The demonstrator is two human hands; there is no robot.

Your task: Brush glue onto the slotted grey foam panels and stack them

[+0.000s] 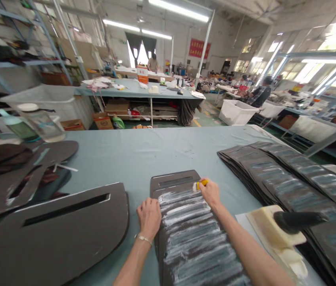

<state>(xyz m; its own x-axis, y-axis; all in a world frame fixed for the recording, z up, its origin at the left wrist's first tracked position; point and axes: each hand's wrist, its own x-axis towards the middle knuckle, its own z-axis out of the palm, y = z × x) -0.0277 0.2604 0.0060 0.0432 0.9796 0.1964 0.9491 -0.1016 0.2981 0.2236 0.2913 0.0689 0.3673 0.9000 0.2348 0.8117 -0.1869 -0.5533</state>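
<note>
A dark foam-like panel (190,234) lies lengthwise on the grey-blue table (132,159), its face streaked with white across several recessed bands. My left hand (149,218) rests on the panel's left edge, holding nothing. My right hand (210,193) grips a small yellow applicator with a white tip (200,184) against the panel's far end. To the right lies a fanned stack of similar panels (287,178). A cream block with a black handle (277,234) sits beyond my right forearm. A slotted dark panel (57,234) lies to my left.
Dark cloth and more cut panels (13,178) lie at the left table edge, behind them a clear plastic jar (41,123). White bins, shelving and another long table stand beyond the far edge. Co-workers are at work farther back.
</note>
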